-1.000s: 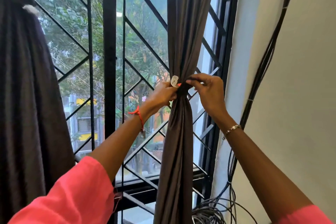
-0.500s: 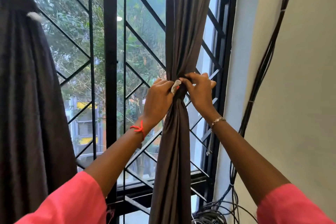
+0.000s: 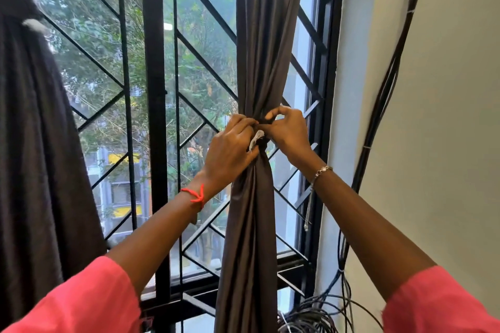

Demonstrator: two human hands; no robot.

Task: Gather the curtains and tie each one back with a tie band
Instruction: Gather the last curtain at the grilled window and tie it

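The gathered right curtain [image 3: 259,48], hung by the window's right edge, is gripped at its waist by the left hand [image 3: 230,149] while the dark tie band [image 3: 263,142] wrapped there is pinched by the right hand [image 3: 286,130], so fastening is judged nearly finished, and the left curtain [image 3: 35,143] appears already tied.

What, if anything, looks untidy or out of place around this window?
A tangled heap of dark cables lies below the window's right corner, under black wires running loosely down the wall. The curtain looks neatly gathered; the left hand and right hand grip its tie band.
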